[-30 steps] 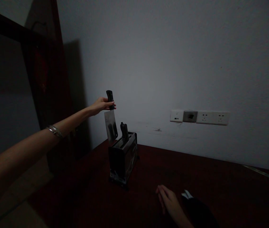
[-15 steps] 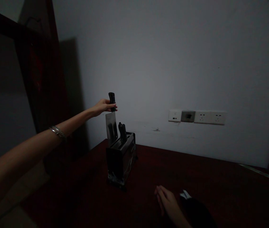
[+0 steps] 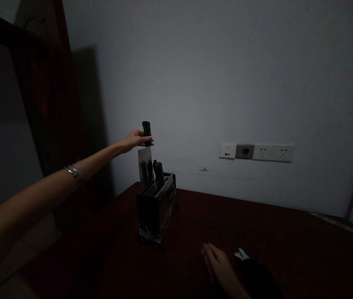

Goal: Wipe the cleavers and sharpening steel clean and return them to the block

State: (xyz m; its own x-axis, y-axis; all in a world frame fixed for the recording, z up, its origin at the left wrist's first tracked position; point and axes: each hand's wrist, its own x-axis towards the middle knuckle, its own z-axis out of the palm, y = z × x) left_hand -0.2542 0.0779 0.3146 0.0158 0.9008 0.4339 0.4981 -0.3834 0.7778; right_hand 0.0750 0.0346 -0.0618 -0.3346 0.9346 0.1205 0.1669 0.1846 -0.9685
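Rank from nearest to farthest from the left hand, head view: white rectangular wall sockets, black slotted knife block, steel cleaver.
1. Black-handled steel cleaver: in the left hand.
2. Black slotted knife block: below.
3. White rectangular wall sockets: off to the right.

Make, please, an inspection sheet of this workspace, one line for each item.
Surface: dark red table.
Job's things: cleaver, blade down; knife block with black handles sticking out; whether the blade enters a slot is unclear.
Clutter: dark thing with pale tip beside the right hand; kind unclear.
Hands: left hand grips the cleaver's handle; right hand low, nothing seen in it.
Cables: nothing seen.
Surroundings: wall with sockets, dim light.
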